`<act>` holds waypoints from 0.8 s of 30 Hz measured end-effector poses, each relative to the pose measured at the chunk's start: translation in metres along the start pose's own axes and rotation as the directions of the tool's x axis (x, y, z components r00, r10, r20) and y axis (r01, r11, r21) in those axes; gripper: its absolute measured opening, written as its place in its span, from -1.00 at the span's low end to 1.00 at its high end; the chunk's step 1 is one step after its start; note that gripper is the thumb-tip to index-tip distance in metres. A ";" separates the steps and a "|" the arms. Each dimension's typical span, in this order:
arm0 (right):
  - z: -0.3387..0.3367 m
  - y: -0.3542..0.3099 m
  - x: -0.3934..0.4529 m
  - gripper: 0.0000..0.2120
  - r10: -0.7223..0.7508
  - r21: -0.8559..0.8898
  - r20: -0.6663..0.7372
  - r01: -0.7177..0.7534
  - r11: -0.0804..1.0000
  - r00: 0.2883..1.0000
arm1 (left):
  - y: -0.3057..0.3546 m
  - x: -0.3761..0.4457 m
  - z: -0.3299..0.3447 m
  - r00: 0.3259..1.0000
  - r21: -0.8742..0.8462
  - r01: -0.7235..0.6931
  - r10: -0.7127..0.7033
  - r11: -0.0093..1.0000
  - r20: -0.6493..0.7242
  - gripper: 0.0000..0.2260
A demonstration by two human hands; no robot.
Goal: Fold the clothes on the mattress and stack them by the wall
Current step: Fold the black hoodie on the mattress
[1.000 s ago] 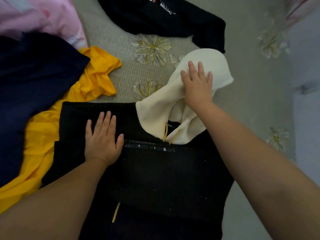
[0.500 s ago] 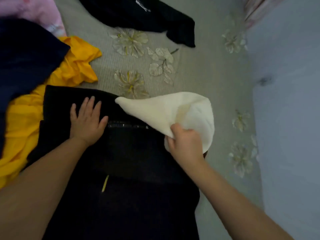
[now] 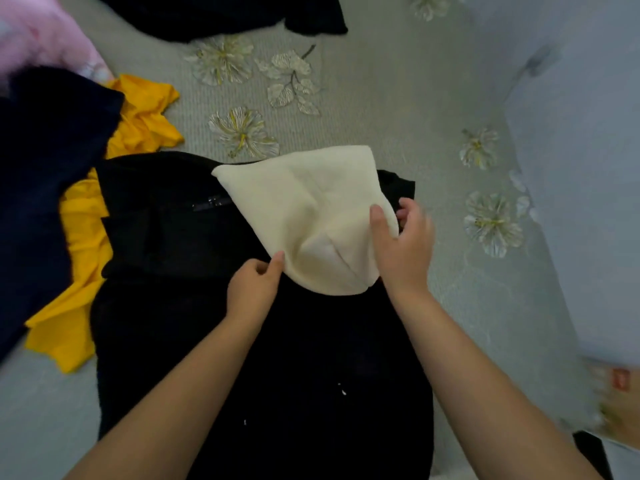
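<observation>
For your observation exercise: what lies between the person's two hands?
In the head view, the cream fabric hood lies between the left hand and right hand, over the black hoodie.

A grey-green woven mattress cover [image 3: 398, 109] fills the view, its cloth patterned with pale cream flowers with yellow centres [image 3: 242, 131] and a sprig of leaves. Along the right runs a plain pale blue-grey wall [image 3: 581, 168], marked near the top by a dark smudge [image 3: 536, 62]. The wall meets the mattress in a slanting line. At the lower right corner lies a blurred tan and red thing [image 3: 620, 400], too unclear to name. The light is soft, dim and even.
</observation>
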State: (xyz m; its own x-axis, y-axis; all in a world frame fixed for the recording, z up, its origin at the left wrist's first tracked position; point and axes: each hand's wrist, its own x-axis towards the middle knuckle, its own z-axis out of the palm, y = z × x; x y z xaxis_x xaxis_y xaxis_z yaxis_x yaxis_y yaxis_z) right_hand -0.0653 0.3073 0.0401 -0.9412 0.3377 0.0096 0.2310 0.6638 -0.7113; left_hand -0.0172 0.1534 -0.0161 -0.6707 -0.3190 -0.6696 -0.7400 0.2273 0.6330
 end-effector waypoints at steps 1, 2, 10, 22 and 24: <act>0.002 0.001 0.018 -0.37 0.199 -0.061 0.108 -0.193 0.979 0.974 | 0.004 -0.004 0.005 0.993 -0.049 0.108 -0.105 0.993 0.055 -0.62; 0.006 0.002 0.032 -0.33 0.373 -0.163 0.229 -0.342 0.925 0.899 | 0.009 -0.007 0.009 0.969 -0.099 0.228 -0.215 0.969 0.125 -0.59; -0.009 0.020 0.044 -0.78 0.329 0.552 0.614 -0.688 0.471 0.718 | 0.030 -0.023 0.012 0.979 -0.852 0.193 -0.158 0.487 0.132 -0.85; 0.029 0.065 -0.084 -0.68 0.397 -0.120 0.710 -0.455 0.882 0.582 | -0.024 -0.014 -0.018 0.871 -0.646 0.017 -0.329 0.764 -0.366 -0.62; 0.022 0.063 -0.088 -0.59 0.222 -0.041 0.546 -0.240 0.970 0.808 | -0.026 -0.026 -0.013 0.816 -0.173 -0.150 0.023 0.973 -0.578 -0.51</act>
State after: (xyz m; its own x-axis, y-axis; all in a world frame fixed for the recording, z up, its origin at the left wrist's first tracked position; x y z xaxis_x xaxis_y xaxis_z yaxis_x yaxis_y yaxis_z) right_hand 0.0263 0.3051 -0.0211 -0.8434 0.0560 -0.5343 0.4597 0.5901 -0.6637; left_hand 0.0202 0.1438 -0.0100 -0.5359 -0.7865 -0.3071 -0.6111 0.1103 0.7838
